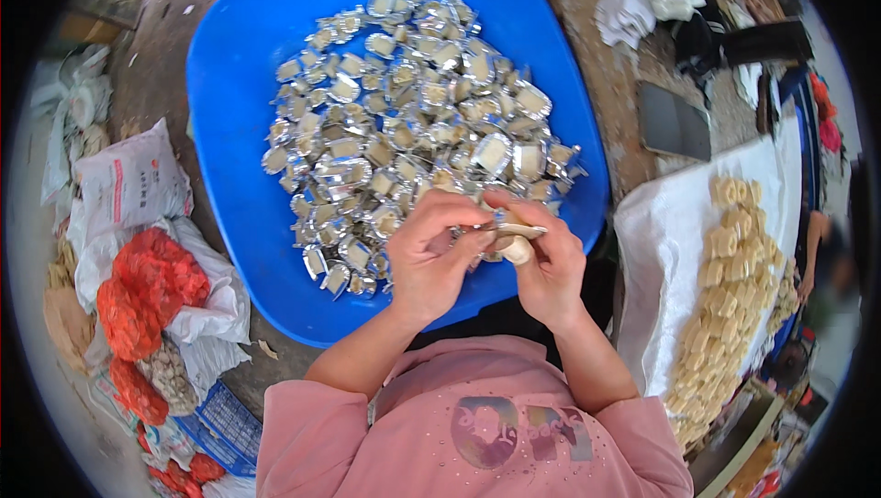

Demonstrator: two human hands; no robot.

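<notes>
left hand (431, 255): grip closed, fingertips pinching the near end of a small foil cup (516, 231). right hand (549, 264): grip closed on the same foil cup, with a pale round piece (518, 250) under the thumb. cup: long axis left to right, level, between both grips, just above the near rim of a blue tub (229, 131). tub: holds a heap of foil cups (413, 122). right: white sheet (661, 250) bearing pale round pieces (725, 296).

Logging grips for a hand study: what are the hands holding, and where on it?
Both hands, left and right, pinch one small foil-wrapped piece at its silver rim; its pale body hangs below the fingertips.
</notes>
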